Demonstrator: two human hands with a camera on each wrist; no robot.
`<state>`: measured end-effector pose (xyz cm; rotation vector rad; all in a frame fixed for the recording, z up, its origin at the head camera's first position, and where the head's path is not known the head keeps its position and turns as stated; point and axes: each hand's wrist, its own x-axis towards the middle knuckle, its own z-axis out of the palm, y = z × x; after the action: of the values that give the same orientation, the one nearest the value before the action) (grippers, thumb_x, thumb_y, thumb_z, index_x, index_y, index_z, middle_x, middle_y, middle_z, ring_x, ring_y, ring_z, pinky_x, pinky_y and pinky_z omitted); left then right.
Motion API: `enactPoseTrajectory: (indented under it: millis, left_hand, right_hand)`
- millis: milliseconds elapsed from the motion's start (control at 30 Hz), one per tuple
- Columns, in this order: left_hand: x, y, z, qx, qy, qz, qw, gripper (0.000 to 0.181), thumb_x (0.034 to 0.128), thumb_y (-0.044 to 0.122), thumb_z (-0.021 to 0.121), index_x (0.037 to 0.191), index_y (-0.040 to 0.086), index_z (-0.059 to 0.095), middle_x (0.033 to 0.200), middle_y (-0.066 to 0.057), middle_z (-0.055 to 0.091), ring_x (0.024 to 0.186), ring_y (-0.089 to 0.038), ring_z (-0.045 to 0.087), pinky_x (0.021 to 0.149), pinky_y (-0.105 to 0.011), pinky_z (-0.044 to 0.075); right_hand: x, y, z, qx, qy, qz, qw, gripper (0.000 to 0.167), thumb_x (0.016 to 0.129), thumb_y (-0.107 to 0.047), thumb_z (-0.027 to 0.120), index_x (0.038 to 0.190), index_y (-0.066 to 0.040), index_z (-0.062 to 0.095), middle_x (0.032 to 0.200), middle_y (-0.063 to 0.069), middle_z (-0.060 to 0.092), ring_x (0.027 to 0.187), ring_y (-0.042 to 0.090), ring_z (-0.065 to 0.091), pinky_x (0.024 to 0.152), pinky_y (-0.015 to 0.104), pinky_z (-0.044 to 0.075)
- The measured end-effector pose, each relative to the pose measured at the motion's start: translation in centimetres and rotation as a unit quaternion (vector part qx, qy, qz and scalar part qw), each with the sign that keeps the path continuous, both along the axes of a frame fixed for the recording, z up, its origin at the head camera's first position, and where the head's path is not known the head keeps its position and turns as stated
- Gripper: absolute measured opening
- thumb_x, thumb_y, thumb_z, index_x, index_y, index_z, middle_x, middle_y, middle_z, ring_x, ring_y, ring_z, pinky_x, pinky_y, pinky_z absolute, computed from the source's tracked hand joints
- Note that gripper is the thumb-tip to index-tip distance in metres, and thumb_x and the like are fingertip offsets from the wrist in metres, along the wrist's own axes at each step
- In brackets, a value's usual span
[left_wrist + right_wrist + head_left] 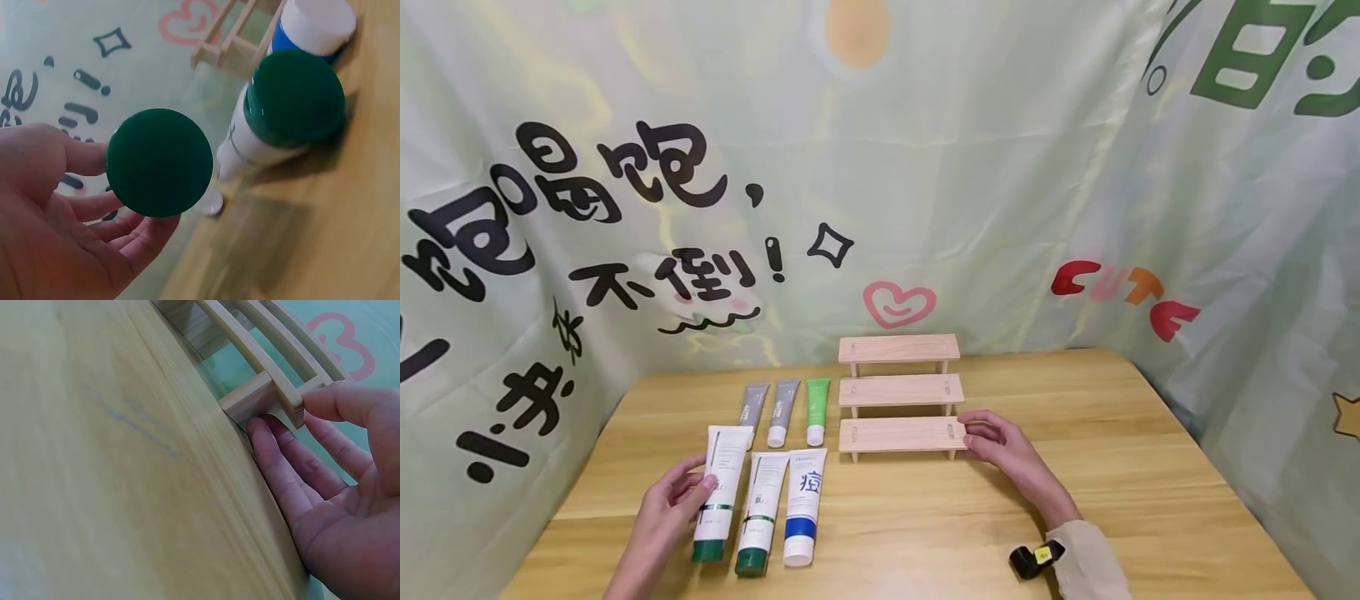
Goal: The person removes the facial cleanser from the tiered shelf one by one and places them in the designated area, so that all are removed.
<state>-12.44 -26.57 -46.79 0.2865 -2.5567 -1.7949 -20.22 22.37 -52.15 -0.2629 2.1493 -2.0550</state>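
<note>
My left hand (670, 504) grips a white squeeze tube with a green cap (722, 492), thumb on its front. In the left wrist view the round green cap (159, 162) faces the camera, raised off the table. Just right of it lies a matching green-capped tube (762, 512), then a white tube with a blue band (805, 508). A three-step wooden display rack (901, 435) stands at the table's middle. My right hand (1011, 454) holds the right end of its lowest step; in the right wrist view the thumb touches the board's end and fingers reach beneath it.
Behind the white tubes lie two grey tubes (783, 412) and a green tube (817, 410), left of the rack. The wooden table (1075, 417) is bordered by a printed fabric curtain (1000, 208) at the back and sides. A black strap device (1036, 560) sits at my right wrist.
</note>
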Motion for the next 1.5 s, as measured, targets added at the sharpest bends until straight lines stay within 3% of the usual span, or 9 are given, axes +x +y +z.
enactPoseTrajectory:
  millis: [100, 300, 467, 633, 767, 1000, 1200, 1367, 1500]
  left_hand:
    - [0.4, -0.6, -0.4, -0.023, -0.016, -0.007, 0.9996, 0.051, 0.1036, 0.022, 0.063, 0.144, -0.005, 0.048, 0.115, -0.018, 0.068, 0.091, -0.012, 0.064, 0.075, -0.027, 0.056]
    - [0.5, -1.4, -1.0, -0.074, -0.085, -0.015, 0.9935, 0.059, 0.1028, 0.031, 0.064, 0.147, -0.005, 0.047, 0.113, -0.013, 0.067, 0.094, -0.018, 0.059, 0.074, -0.026, 0.050]
    - [0.5, -1.7, -1.2, -0.094, -0.102, -0.021, 0.9900, 0.062, 0.1016, 0.034, 0.065, 0.146, -0.006, 0.047, 0.114, -0.017, 0.066, 0.094, -0.022, 0.060, 0.072, -0.030, 0.051]
    - [0.4, -1.6, -1.5, -0.127, -0.098, -0.020, 0.9868, 0.061, 0.1022, 0.033, 0.063, 0.145, -0.007, 0.046, 0.117, -0.020, 0.066, 0.097, -0.025, 0.061, 0.076, -0.033, 0.051]
    - [0.5, -1.1, -1.6, -0.167, -0.092, -0.022, 0.9814, 0.060, 0.1017, 0.034, 0.063, 0.144, -0.006, 0.049, 0.112, -0.016, 0.066, 0.096, -0.025, 0.059, 0.078, -0.033, 0.049]
    - [0.1, -0.3, -1.1, -0.222, -0.077, -0.017, 0.9719, 0.058, 0.1011, 0.033, 0.065, 0.142, -0.006, 0.051, 0.105, -0.014, 0.062, 0.092, -0.026, 0.055, 0.075, -0.036, 0.046]
    - [0.1, -1.1, -1.1, -0.237, -0.074, -0.038, 0.9678, 0.053, 0.1031, 0.029, 0.061, 0.138, -0.011, 0.054, 0.107, -0.015, 0.064, 0.094, -0.026, 0.058, 0.078, -0.039, 0.050]
    - [-0.1, -1.8, -1.2, -0.226, -0.088, -0.067, 0.9678, 0.056, 0.1048, 0.030, 0.058, 0.139, -0.013, 0.053, 0.114, -0.017, 0.067, 0.095, -0.025, 0.059, 0.080, -0.040, 0.053]
    - [-0.2, -2.0, -1.3, -0.219, -0.091, -0.076, 0.9685, 0.058, 0.1043, 0.031, 0.059, 0.141, -0.013, 0.051, 0.115, -0.018, 0.067, 0.093, -0.023, 0.059, 0.075, -0.035, 0.052]
  right_hand:
    - [0.1, 0.1, 0.0, -0.002, -0.001, -0.002, 1.0000, 0.043, 0.100, -0.009, 0.066, 0.138, 0.007, 0.053, 0.137, 0.029, 0.056, 0.114, 0.017, 0.064, 0.093, 0.035, 0.057]
    - [0.5, 0.0, 0.0, -0.005, -0.007, 0.002, 1.0000, 0.044, 0.100, -0.009, 0.066, 0.138, 0.007, 0.052, 0.137, 0.029, 0.057, 0.114, 0.017, 0.065, 0.093, 0.034, 0.057]
    - [0.5, -0.2, 0.2, -0.007, -0.007, 0.000, 1.0000, 0.044, 0.100, -0.010, 0.067, 0.138, 0.006, 0.053, 0.135, 0.028, 0.058, 0.113, 0.018, 0.065, 0.091, 0.034, 0.058]
    - [0.6, -0.3, 0.4, -0.008, -0.008, 0.002, 0.9999, 0.044, 0.100, -0.009, 0.067, 0.138, 0.007, 0.053, 0.135, 0.028, 0.058, 0.113, 0.017, 0.065, 0.091, 0.034, 0.058]
    - [0.9, -0.2, 0.5, -0.010, -0.007, 0.002, 0.9999, 0.045, 0.100, -0.010, 0.067, 0.138, 0.007, 0.052, 0.135, 0.029, 0.058, 0.112, 0.017, 0.065, 0.091, 0.034, 0.058]
    - [1.1, -0.1, 0.7, -0.012, -0.003, 0.000, 0.9999, 0.043, 0.100, -0.008, 0.065, 0.138, 0.007, 0.053, 0.134, 0.028, 0.058, 0.112, 0.016, 0.065, 0.091, 0.035, 0.058]
    - [0.9, -0.2, 0.8, -0.018, -0.001, 0.006, 0.9998, 0.045, 0.100, -0.008, 0.066, 0.138, 0.009, 0.051, 0.134, 0.030, 0.058, 0.111, 0.017, 0.066, 0.091, 0.036, 0.058]
    - [0.9, -0.2, 0.4, -0.017, -0.005, 0.004, 0.9998, 0.045, 0.099, -0.009, 0.067, 0.138, 0.008, 0.052, 0.134, 0.028, 0.059, 0.112, 0.016, 0.066, 0.091, 0.035, 0.058]
    - [1.0, -0.1, 0.2, -0.013, -0.007, 0.003, 0.9999, 0.044, 0.100, -0.010, 0.067, 0.138, 0.007, 0.053, 0.134, 0.028, 0.059, 0.112, 0.015, 0.065, 0.091, 0.035, 0.058]
